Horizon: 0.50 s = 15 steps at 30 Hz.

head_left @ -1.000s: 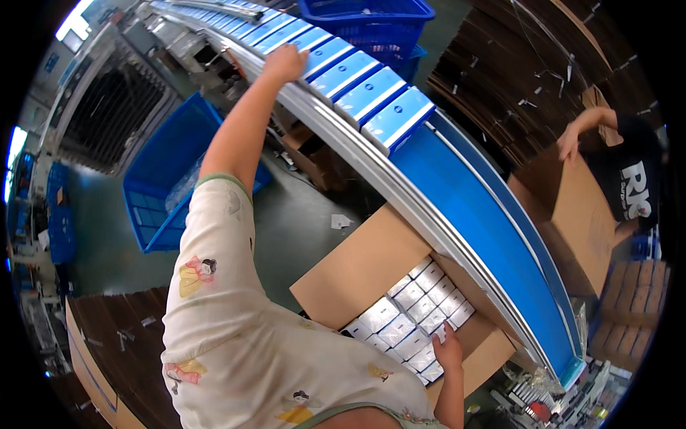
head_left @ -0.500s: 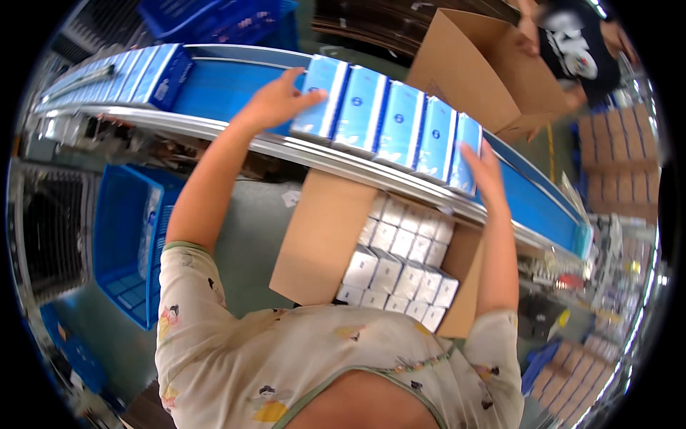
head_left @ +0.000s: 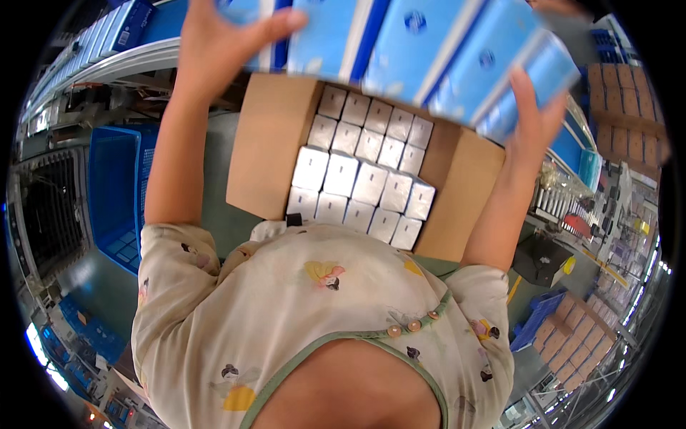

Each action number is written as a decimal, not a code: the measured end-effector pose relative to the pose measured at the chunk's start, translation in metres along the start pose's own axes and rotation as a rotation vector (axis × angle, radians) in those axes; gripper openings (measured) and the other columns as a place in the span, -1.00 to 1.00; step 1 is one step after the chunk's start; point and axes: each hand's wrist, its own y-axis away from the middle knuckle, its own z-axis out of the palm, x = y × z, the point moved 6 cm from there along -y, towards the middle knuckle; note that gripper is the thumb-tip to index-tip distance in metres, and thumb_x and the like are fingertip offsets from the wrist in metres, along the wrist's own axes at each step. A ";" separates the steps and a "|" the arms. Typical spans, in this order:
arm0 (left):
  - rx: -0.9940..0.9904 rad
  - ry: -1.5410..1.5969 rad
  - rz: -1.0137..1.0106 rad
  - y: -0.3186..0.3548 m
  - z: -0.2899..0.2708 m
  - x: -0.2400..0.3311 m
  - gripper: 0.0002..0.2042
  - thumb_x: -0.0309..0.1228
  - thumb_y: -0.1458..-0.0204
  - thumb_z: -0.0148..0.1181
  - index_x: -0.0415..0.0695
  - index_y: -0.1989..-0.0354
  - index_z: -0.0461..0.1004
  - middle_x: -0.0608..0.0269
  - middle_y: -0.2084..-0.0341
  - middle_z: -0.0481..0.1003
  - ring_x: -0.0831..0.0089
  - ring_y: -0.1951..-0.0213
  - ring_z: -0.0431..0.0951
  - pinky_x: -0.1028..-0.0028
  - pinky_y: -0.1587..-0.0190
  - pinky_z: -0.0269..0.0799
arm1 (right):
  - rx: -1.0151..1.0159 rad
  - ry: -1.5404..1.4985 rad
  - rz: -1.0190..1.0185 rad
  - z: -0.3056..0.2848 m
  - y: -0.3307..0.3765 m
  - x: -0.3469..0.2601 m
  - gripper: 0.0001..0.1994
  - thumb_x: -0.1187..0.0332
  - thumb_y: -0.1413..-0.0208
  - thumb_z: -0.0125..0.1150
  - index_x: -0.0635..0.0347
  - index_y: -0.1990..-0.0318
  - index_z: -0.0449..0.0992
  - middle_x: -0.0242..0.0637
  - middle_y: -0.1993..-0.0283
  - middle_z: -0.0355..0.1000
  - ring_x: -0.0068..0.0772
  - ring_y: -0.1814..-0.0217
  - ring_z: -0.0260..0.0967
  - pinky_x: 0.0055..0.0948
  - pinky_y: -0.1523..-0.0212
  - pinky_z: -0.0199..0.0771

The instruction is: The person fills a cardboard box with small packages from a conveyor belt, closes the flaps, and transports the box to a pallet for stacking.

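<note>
A row of several light-blue tissue packs (head_left: 404, 53) is squeezed between my two hands and looms large at the top of the view. My left hand (head_left: 218, 50) presses the row's left end, its thumb stretched over the front; its fingertips are cut off by the upper edge. At the other end my right hand (head_left: 532, 118) pushes in, thumb up against the last pack, which tilts. Beneath the row is an open cardboard carton (head_left: 271, 143) with its flaps spread. Packs with white ends (head_left: 368, 182) stand in it in neat rows, the nearer ones higher.
Behind my left arm runs a conveyor (head_left: 153, 57) carrying more packs (head_left: 114, 32) at the far left. A blue plastic crate (head_left: 114, 193) stands left of the carton. Stacked cartons (head_left: 622, 107) rise at the right, with more (head_left: 575, 336) at lower right.
The row of packs has come up off the conveyor between my hands and toward me, now over the carton's far edge. My view has shifted, so the carton sits higher and further left.
</note>
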 end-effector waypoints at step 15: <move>-1.150 -0.838 -0.258 0.125 0.227 -0.096 -0.50 0.02 0.01 -0.15 -0.20 0.40 0.52 0.00 0.37 0.49 0.13 0.26 0.48 0.29 0.20 0.36 | -1.156 1.146 0.768 -0.015 0.150 0.280 -0.41 -0.12 0.12 -0.05 0.23 0.13 0.44 -0.05 0.02 0.33 -0.12 -0.02 0.28 -0.34 -0.01 0.25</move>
